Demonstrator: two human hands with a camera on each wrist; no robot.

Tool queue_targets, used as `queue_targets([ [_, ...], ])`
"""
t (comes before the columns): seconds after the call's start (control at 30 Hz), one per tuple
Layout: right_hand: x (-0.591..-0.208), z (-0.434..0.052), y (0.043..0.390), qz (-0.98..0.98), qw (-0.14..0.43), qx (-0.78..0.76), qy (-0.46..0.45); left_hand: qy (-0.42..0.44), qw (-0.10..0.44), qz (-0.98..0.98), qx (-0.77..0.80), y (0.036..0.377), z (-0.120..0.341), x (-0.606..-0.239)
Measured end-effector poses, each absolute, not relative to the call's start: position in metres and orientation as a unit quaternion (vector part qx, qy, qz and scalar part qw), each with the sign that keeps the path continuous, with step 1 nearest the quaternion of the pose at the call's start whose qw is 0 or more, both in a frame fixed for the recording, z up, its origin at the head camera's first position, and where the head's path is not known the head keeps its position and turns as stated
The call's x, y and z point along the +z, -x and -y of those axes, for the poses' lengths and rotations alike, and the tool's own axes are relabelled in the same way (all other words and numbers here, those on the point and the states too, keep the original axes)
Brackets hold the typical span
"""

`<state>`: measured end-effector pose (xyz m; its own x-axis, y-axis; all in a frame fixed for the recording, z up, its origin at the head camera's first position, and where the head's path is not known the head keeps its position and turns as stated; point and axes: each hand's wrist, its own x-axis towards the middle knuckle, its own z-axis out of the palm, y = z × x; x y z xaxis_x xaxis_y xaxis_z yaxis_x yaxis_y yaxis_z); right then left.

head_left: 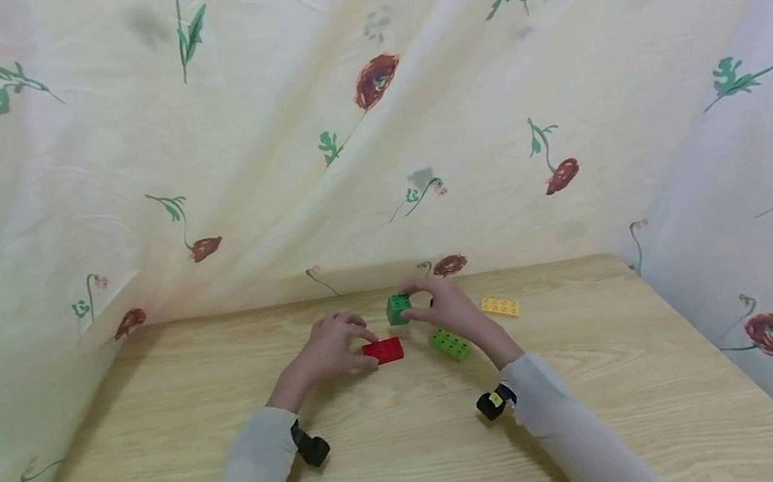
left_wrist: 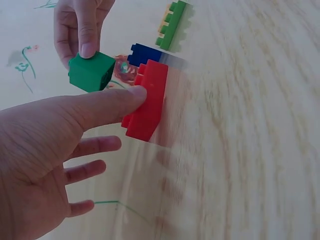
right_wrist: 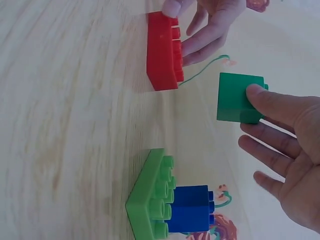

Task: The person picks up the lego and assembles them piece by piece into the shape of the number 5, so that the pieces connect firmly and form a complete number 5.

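Note:
My left hand (head_left: 331,348) pinches the left end of a red building brick (head_left: 384,351), which sits on the table with its studs up. In the left wrist view the thumb lies against the brick's side and the remaining fingers spread loosely. My right hand (head_left: 452,308) pinches a dark green building brick (head_left: 398,310) between thumb and fingers, raised above the table behind the red one. A light green brick (right_wrist: 147,200) and a blue brick (right_wrist: 190,209) stand below the right hand. The right hand mostly hides the blue brick in the head view.
A flat yellow brick (head_left: 500,306) lies to the right of the right hand. The wooden table (head_left: 420,455) ends at the back against a flowered cloth (head_left: 283,164), which also hangs along both sides.

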<state>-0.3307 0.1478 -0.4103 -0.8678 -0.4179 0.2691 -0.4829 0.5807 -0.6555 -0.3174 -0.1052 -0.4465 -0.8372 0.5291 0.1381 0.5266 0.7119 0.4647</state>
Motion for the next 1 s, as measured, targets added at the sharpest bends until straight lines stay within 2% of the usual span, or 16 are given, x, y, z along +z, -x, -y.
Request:
queue_targets([
  [0.53, -0.414, -0.146, 0.326, 0.879, 0.08, 0.368, -0.291, -0.275, -0.013, -0.934, 0.229, 0.313, 0.101, -0.441],
  [1.0, -0.427, -0.137, 0.329, 0.882, 0.015, 0.35, -0.314, -0.263, -0.005, -0.937, 0.232, 0.315, 0.1, -0.446],
])
